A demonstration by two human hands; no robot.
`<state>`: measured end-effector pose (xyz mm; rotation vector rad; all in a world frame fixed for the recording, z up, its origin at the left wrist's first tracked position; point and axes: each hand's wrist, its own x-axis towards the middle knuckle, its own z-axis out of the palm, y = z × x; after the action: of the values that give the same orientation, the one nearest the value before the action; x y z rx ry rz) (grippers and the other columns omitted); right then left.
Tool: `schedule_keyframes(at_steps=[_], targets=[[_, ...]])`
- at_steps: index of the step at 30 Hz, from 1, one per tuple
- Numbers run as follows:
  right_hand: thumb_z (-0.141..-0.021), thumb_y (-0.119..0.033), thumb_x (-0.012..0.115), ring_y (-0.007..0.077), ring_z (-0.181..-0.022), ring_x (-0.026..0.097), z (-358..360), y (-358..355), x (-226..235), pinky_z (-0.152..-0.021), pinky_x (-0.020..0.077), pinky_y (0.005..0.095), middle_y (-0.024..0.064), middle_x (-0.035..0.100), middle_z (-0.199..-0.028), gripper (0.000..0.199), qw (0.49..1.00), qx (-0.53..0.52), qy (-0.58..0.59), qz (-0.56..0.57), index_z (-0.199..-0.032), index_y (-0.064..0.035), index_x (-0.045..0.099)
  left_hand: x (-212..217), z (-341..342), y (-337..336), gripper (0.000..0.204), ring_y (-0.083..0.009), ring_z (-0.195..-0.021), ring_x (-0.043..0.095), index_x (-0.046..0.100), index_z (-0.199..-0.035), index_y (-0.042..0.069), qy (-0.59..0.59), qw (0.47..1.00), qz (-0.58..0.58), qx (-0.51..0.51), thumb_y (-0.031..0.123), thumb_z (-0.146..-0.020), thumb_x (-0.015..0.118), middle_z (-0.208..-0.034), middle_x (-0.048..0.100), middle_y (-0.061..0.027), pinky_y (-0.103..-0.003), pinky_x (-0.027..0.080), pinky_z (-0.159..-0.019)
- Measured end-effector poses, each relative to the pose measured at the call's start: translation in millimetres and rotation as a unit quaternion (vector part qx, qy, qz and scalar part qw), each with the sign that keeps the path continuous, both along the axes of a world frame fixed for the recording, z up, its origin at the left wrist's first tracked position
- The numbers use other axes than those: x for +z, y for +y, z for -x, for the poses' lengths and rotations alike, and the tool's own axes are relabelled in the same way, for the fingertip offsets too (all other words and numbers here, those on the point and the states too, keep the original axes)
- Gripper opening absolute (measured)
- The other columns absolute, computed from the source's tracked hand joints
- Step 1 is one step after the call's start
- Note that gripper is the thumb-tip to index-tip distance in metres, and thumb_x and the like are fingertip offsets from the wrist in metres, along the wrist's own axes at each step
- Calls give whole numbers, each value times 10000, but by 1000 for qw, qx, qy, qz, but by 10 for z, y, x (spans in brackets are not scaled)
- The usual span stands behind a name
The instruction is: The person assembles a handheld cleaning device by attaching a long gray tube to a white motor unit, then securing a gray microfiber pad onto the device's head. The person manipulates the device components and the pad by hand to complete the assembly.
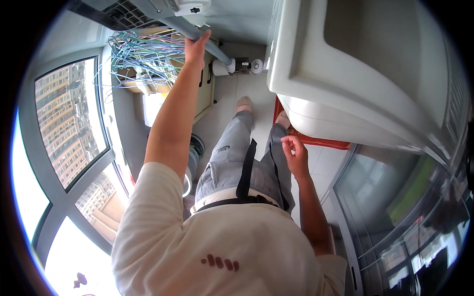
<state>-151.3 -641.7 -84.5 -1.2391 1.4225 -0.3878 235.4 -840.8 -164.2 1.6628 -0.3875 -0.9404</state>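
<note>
Ahead and slightly left, my left arm reaches out. My left hand (195, 51) is closed around a slanting grey pole (216, 51), its thumb side along the pole. This looks like a stick floor cleaner: at its lower end, a white cylinder-shaped head (223, 67) with a dark part and a round wheel (256, 66) rests on the tiles. White and grey parts (192, 6) show at the upper end. Lower and to the right, my right hand (296, 154) hangs beside my thigh, fingers loosely bent and holding nothing.
Left of the pole, a tangle of coloured wire hangers (143, 54) lies over a beige cabinet (204, 96). A large white basin (316, 93) juts out at right, above a red mat (323, 141). Windows (71, 118) line the left; a bucket (196, 148) stands below my left arm.
</note>
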Motion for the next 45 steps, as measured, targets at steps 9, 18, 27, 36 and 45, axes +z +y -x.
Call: schedule_keyframes(at_steps=[9, 18, 27, 36, 45], targets=[[-908, -92, 597, 122, -727, 540, -44, 7, -23, -666, 462, 268, 30, 651, -918, 115, 999, -23, -7, 33, -1011, -50, 625, -23, -52, 45, 414, -133, -936, 563, 611, -1077, 12, -53, 998, 16, 26, 332, -851, 747, -999, 634, -35, -271, 411, -870], [-917, -81, 599, 109, -753, 553, 63, -53, 77, -710, 460, 257, 34, 645, -918, 102, 999, -4, -21, 38, -1009, -36, 612, 224, 206, 338, 278, -117, -716, 477, 612, -754, 82, -72, 987, 24, 144, 292, -817, 783, -737, 587, -6, -297, 383, -695], [-884, -63, 614, 153, -835, 626, 230, -51, 54, -721, 500, 292, 48, 655, -926, 115, 998, 12, -46, 35, -998, -43, 613, 912, 264, 822, 287, -147, -723, 541, 571, -789, 31, -71, 985, 124, 95, 233, -835, 770, -724, 581, -58, -301, 431, -750], [-872, -55, 613, 168, -841, 640, 555, -132, -24, -723, 507, 302, 63, 652, -938, 117, 991, 93, -79, 62, -989, -53, 611, 1908, 291, 1516, 225, -177, -713, 549, 540, -725, 53, -52, 981, 156, 104, 122, -883, 685, -688, 552, -55, -335, 448, -745], [-848, -30, 608, 196, -795, 632, 1041, -84, -578, -725, 519, 320, 88, 639, -889, 99, 982, 157, -82, 65, -947, -26, 607, 3095, 359, 2539, 192, -229, -809, 481, 509, -782, 73, 13, 975, 219, 10, 163, -868, 655, -757, 488, -69, -380, 382, -868]])
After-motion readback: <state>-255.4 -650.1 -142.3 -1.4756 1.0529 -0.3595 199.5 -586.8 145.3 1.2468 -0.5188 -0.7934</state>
